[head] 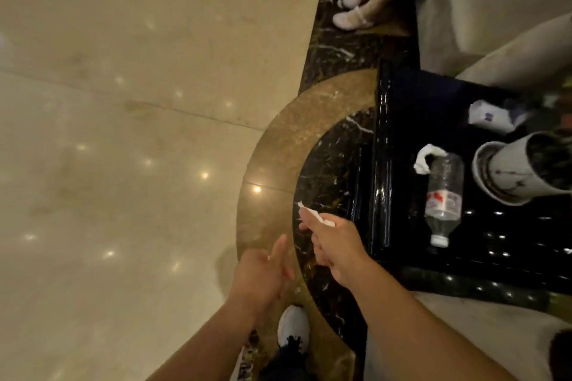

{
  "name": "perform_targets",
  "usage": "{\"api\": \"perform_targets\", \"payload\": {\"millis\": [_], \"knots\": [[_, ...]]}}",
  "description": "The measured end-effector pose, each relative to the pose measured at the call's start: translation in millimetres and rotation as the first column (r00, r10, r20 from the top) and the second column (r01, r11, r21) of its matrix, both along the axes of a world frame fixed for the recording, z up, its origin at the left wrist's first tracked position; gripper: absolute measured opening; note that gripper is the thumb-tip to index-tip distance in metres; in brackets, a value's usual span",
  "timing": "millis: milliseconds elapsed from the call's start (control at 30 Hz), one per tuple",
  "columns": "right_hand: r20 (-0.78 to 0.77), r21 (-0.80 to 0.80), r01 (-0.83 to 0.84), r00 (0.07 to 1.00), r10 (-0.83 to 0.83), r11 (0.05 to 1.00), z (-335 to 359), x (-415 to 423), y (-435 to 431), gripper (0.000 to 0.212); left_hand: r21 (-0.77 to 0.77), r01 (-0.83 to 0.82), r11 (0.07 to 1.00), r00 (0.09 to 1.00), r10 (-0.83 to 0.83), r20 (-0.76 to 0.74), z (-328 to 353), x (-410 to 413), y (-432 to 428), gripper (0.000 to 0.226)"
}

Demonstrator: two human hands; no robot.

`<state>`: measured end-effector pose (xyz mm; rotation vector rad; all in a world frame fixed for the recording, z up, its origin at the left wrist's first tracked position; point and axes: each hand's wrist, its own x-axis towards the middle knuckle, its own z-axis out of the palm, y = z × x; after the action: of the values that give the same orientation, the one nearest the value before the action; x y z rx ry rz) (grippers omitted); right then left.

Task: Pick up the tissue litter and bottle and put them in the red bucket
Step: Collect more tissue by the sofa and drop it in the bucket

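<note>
- Tissue litter, piece one (317,216): a thin white scrap pinched between thumb and fingertips of the right hand (335,246), held in the air over the dark marble floor inlay (328,170), just beside the black table (402,120).
- Left hand (263,275): fingers loosely spread, holding nothing, hanging near the right wrist.
- Tissue litter, piece two (425,158): a crumpled white wad on the glossy tabletop, touching or just beside the base end of the bottle (444,198).
- Bottle: clear plastic, lying on its side, white cap toward the near table edge, red-and-white label round the middle. Looks empty — I judge it light and easily dented, and likely to roll on the polished surface.
- Handling estimate: tissue is soft and near weightless, so a fingertip pinch is enough; the wad can be gathered whole. Bottle is best taken round the labelled waist, where the film gives some friction — smooth bare plastic may slip.
- Nearby on the table: a white marbled pot (523,167) just beside the bottle and a small white packet (489,116) further back; avoid knocking the pot.
- Red bucket: not in view; its position cannot be told.
</note>
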<state>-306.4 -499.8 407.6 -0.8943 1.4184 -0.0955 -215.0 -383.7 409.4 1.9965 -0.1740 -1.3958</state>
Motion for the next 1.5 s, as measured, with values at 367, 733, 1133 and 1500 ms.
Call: {"api": "perform_targets", "payload": {"millis": [367, 733, 1133, 1500], "knots": [[0.026, -0.217, 0.063, 0.998, -0.059, 0.974, 254, -23, 112, 0.016, -0.149, 0.208, 0.967, 0.969, -0.182, 0.166, 210, 44, 69, 0.046], [0.251, -0.309, 0.655, 0.755, -0.606, 0.689, 423, -83, 376, 0.047, -0.331, 0.643, 0.691, 0.757, -0.637, 0.142, 363, 4, 238, 0.043], [0.392, -0.341, 0.919, 0.33, -0.859, 0.198, 493, -182, 727, 0.046, -0.495, 0.856, 0.148, 0.268, -0.946, 0.181, 475, -167, 511, 0.046], [0.313, -0.351, 0.913, -0.094, -0.945, -0.207, 470, -187, 1222, 0.025, -0.43, 0.868, -0.248, -0.209, -0.968, 0.137, 438, -250, 959, 0.054]]}}
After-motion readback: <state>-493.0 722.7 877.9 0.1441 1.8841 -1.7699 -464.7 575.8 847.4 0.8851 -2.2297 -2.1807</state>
